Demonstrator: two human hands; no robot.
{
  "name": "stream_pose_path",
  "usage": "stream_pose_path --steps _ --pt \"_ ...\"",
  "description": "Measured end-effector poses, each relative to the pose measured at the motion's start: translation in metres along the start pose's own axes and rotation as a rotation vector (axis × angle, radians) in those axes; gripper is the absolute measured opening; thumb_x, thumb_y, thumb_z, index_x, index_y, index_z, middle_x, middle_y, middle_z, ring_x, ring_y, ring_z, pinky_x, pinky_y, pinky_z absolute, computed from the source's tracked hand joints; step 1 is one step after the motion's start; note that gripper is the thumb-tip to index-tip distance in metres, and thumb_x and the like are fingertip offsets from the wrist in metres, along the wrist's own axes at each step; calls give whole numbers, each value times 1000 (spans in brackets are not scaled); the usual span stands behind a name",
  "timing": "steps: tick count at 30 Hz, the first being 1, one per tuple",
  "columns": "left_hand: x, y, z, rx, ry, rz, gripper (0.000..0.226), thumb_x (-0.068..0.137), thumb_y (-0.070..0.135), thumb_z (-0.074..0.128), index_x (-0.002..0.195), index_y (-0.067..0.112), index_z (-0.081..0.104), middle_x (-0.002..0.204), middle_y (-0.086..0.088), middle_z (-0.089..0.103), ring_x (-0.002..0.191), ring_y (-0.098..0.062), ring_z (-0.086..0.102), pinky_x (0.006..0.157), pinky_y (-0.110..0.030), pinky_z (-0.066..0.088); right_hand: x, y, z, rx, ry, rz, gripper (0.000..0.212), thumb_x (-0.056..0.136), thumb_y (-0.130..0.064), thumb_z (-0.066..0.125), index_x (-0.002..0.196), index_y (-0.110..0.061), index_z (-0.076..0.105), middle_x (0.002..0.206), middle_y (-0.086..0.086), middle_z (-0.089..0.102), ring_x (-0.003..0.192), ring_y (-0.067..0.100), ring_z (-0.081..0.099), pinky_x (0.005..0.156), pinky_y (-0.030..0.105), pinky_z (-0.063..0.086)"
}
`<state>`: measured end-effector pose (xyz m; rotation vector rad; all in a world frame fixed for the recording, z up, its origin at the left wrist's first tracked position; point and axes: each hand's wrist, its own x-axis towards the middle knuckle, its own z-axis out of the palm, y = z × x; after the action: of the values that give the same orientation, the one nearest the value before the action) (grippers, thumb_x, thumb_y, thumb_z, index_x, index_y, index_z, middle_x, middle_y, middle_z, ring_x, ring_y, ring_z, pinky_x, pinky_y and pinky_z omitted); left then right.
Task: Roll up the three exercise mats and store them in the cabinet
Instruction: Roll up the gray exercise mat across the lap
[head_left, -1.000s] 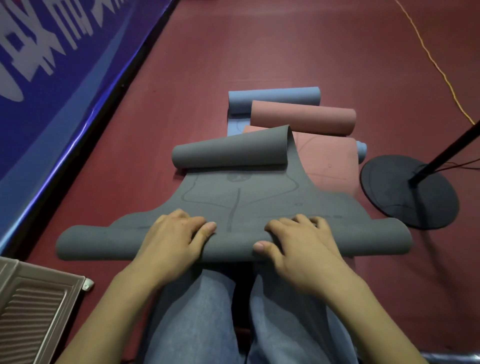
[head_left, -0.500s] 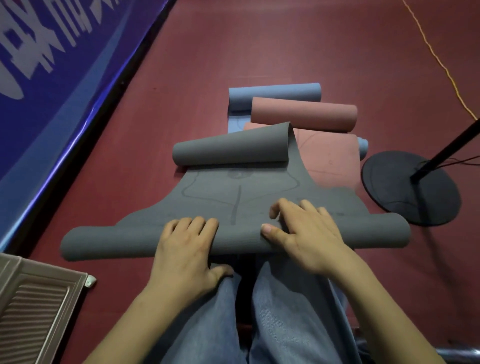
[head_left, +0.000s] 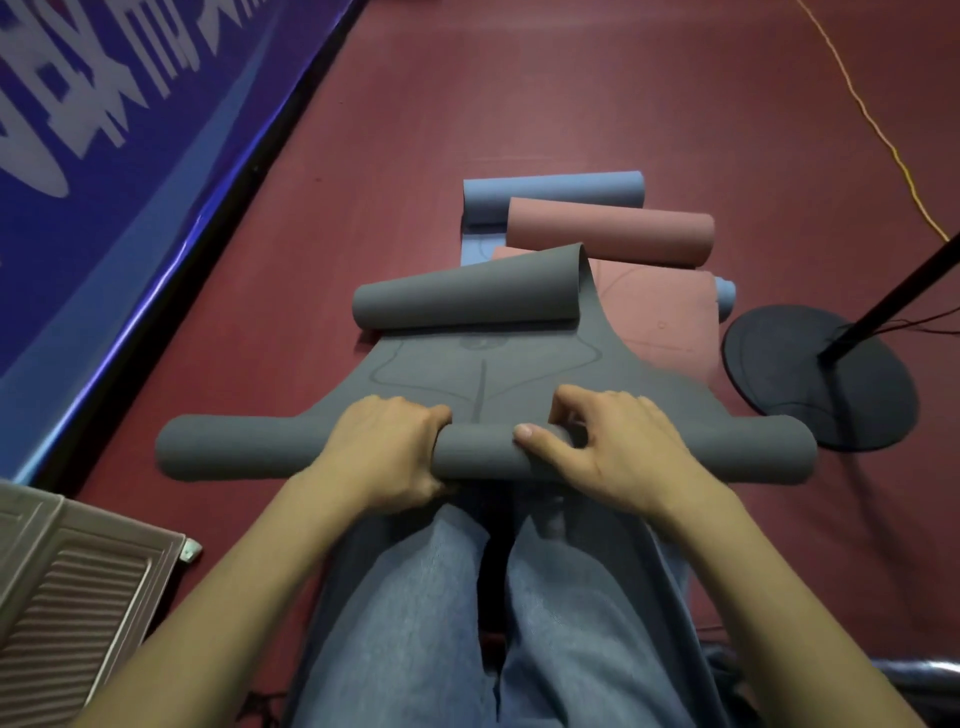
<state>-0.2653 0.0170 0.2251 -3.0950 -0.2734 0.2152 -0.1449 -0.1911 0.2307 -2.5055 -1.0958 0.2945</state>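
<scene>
A grey mat (head_left: 488, 374) lies lengthwise on the red floor ahead of my knees. Its near end is wound into a roll (head_left: 483, 452) lying crosswise, and its far end curls up on itself. My left hand (head_left: 387, 447) grips the roll left of centre, fingers curled over the top. My right hand (head_left: 613, 447) grips it right of centre, thumb on the near side and fingers hooked over the far side. Under the grey mat lie a pink mat (head_left: 613, 236) and a blue mat (head_left: 550, 195), each with its far end curled.
A black round stand base (head_left: 815, 374) with a slanted pole sits to the right of the mats. A yellow cable (head_left: 883, 140) runs across the floor at the far right. A blue banner wall (head_left: 104, 156) borders the left. A grey slatted panel (head_left: 78, 597) lies near left.
Both hands have pushed the grey roll forward, and it has grown thicker. Flat fingers lying on the mat have curled round the roll.
</scene>
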Motion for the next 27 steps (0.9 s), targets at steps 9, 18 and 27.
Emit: stream_pose_path --steps 9,18,27 --pt "-77 37 20 78 26 132 43 40 37 77 72 24 52 61 0 60 59 -28 61 59 -34 42 -97 -1 13 -188 -57 -117 62 68 -85 52 90 -27 57 83 -10 56 89 23 51 75 40 43" --pt "-74 45 16 111 93 58 40 47 29 79 73 19 51 87 -8 47 81 -31 42 66 -38 24 -85 -18 50 -358 77 4 47 53 -34 74 93 -16 57 90 7 55 86 34 49 82 46 36" --pt "-105 74 39 -1 351 -51 68 78 14 66 143 -2 52 109 -25 59 98 -44 56 89 -56 48 -52 -18 24 -471 -230 -112 42 69 -44 62 101 -23 45 107 3 54 103 30 48 78 42 30"
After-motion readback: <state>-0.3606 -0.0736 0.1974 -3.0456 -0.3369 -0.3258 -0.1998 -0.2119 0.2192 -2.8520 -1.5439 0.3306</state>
